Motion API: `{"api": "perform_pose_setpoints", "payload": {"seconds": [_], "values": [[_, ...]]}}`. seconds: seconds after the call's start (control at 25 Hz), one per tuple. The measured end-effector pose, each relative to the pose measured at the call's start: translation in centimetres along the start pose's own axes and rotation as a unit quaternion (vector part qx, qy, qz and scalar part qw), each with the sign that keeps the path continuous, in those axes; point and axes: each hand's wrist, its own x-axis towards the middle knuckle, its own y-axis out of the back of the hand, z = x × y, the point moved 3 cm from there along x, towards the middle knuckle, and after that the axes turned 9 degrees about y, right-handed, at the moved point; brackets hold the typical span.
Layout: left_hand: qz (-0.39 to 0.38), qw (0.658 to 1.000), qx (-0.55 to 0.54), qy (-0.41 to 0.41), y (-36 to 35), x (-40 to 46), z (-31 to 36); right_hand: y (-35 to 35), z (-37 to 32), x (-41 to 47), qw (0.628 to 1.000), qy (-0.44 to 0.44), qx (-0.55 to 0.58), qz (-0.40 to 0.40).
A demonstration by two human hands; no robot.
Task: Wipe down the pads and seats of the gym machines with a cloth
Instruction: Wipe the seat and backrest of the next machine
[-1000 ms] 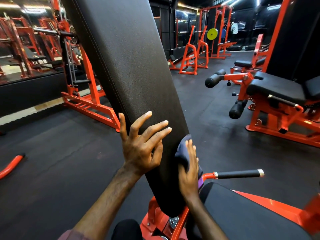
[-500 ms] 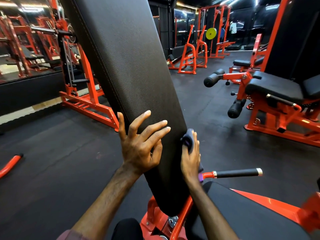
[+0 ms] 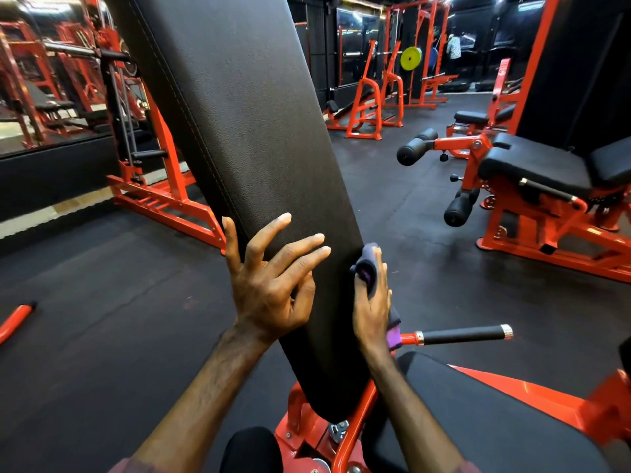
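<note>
We see a dark rubber floor [image 3: 392, 213] carrying orange machine frames: the bench [image 3: 341, 435] at our feet, a leg machine [image 3: 546, 213] standing to the right, a rack [image 3: 160, 199] to the left, more frames [image 3: 368, 97] farther back. An orange bar [image 3: 15, 320] shows at the left edge.

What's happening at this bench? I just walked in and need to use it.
A person is wiping the tall black padded backrest. The right hand presses a dark purple cloth against the pad's right edge, low down. The left hand rests on the pad's left side, its fingers spread. The black seat pad lies below.
</note>
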Motion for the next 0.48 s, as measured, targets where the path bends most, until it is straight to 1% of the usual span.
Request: {"api": "perform_pose_setpoints", "payload": {"seconds": [0.08, 0.12, 0.16, 0.2, 0.28, 0.32, 0.36, 0.4, 0.48], "values": [[0.000, 1.000, 0.002, -0.001, 0.0, 0.0, 0.0, 0.5, 0.7, -3.0, 0.997, 0.074, 0.017, -0.018], [0.000, 1.000, 0.000, -0.001, -0.1, 0.1, 0.0, 1.1, 2.2, -5.4, 0.995, 0.096, 0.012, -0.023], [0.000, 1.000, -0.002, -0.001, -0.1, 0.0, -0.1, 1.8, 3.9, -7.2, 0.996, 0.084, 0.002, -0.009], [0.001, 1.000, -0.003, -0.001, -0.1, 0.0, -0.1, 2.3, 5.0, -7.6, 0.999, 0.041, 0.001, 0.009], [0.004, 1.000, -0.001, 0.000, -0.1, 0.1, -0.1, 2.1, 5.4, -4.9, 0.998, -0.061, 0.011, 0.030], [0.002, 1.000, -0.002, 0.001, 0.0, 0.1, -0.1, 1.8, 4.8, -2.8, 0.996, -0.079, 0.005, 0.027], [0.000, 1.000, -0.003, 0.001, -0.1, 0.0, -0.1, 1.7, 4.4, -1.4, 0.997, -0.071, 0.005, 0.028], [0.001, 1.000, -0.002, 0.000, -0.1, 0.0, -0.1, 1.5, 4.1, -1.1, 0.999, -0.038, 0.013, 0.025], [-0.001, 1.000, 0.001, 0.001, -0.1, -0.1, -0.1, 1.4, 4.6, -3.9, 1.000, 0.008, 0.025, 0.010]]}}
